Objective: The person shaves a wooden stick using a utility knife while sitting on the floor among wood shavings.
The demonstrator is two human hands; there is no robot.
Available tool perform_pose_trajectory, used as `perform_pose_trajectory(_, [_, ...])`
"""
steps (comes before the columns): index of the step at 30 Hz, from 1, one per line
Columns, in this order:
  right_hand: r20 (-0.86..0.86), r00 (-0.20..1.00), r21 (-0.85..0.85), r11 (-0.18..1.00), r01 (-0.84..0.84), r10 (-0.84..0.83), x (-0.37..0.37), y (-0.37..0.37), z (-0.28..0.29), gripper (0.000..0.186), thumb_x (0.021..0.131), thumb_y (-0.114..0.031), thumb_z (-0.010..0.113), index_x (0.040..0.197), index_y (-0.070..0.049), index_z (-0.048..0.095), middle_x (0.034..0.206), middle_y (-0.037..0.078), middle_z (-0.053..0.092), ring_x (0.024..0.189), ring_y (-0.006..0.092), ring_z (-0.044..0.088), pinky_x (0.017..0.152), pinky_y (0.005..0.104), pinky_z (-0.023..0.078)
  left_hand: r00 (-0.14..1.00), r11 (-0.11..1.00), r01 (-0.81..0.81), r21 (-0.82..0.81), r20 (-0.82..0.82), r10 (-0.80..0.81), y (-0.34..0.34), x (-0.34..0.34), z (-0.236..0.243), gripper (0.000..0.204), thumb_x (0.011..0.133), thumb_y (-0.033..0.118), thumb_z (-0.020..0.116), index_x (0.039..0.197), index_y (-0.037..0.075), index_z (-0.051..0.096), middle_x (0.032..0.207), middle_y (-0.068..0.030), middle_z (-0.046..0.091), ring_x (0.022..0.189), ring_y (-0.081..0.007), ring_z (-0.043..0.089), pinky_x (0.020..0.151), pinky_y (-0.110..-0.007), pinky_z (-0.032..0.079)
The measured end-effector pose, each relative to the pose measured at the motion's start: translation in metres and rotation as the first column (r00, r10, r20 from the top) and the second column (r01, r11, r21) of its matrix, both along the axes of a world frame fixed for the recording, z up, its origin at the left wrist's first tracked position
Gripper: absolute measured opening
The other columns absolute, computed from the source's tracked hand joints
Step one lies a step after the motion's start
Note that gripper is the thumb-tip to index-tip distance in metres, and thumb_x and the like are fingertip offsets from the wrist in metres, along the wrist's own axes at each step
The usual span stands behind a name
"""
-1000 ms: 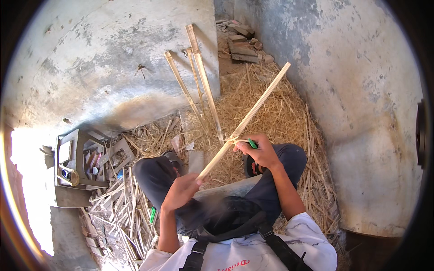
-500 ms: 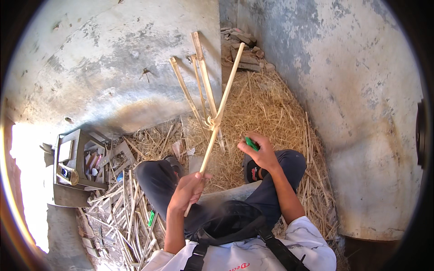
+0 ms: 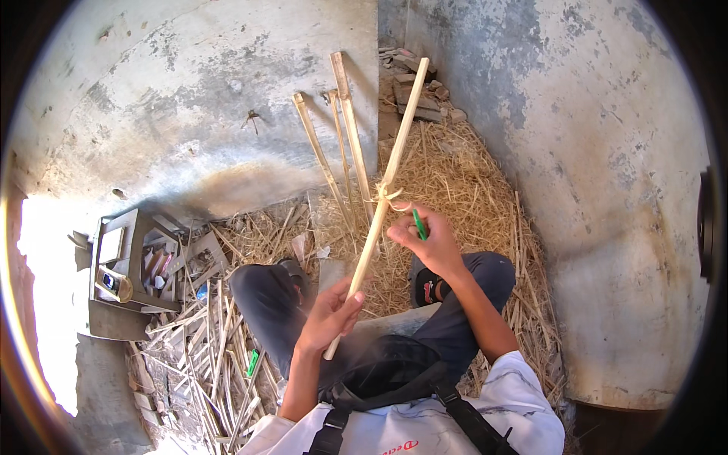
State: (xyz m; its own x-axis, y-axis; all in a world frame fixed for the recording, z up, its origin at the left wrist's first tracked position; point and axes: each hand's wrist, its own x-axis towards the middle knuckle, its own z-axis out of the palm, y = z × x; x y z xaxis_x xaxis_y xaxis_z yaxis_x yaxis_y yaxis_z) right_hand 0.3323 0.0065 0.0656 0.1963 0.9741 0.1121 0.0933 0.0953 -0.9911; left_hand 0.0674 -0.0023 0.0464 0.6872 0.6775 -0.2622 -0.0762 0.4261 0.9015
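My left hand (image 3: 331, 312) is closed round the lower part of a long pale wooden strip (image 3: 402, 136), which slants up and to the right. Around the strip's middle, thin curled shavings (image 3: 385, 194) stick out. Just right of these curls, my right hand (image 3: 428, 239) grips a small tool with a green handle (image 3: 419, 225); its fingers hide most of the tool, and no blade can be made out. One curl hangs close to the right fingertips, and I cannot tell whether they touch it.
Several wooden strips (image 3: 347, 114) lean against the wall ahead. Straw and shavings (image 3: 462, 189) cover the floor, with bricks (image 3: 417, 95) at the far corner. To the left stand a wooden box (image 3: 121, 303) with odds and ends and a pile of split strips (image 3: 220, 356), where another green object (image 3: 252, 362) lies.
The strip has shifted slightly right and turned in my left hand. My right hand has moved up beside the curls, and the green handle has tilted more upright.
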Motion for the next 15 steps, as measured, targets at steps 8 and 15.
perform_pose_trajectory(8, [-0.165,0.985,-0.005,0.998,0.055,-0.055,0.006,0.013,-0.046,0.022,0.097,-0.019,0.085,0.108,-0.002,0.075,0.087,-0.001,0.076,0.078,0.0055,0.065,0.071,0.0267,0.049,0.99,0.964,-0.008,0.267,-0.133,0.045,-0.011,0.011,-0.019,0.046,0.116,0.028,0.059,0.156,0.006,0.053,0.089,0.0003,0.064,0.074,-0.0088,0.063,0.066,-0.026,0.058])
perform_pose_trajectory(15, [-0.253,0.957,-0.016,0.99,0.143,-0.142,0.017,0.006,-0.017,0.033,0.1,-0.016,0.079,0.126,0.002,0.069,0.093,0.003,0.075,0.086,0.0099,0.068,0.085,0.0314,0.055,0.938,0.942,0.157,0.298,-0.344,-0.047,-0.014,-0.008,-0.005,0.035,0.115,0.032,0.06,0.137,0.005,0.063,0.088,0.0014,0.06,0.076,-0.0079,0.056,0.067,-0.028,0.049])
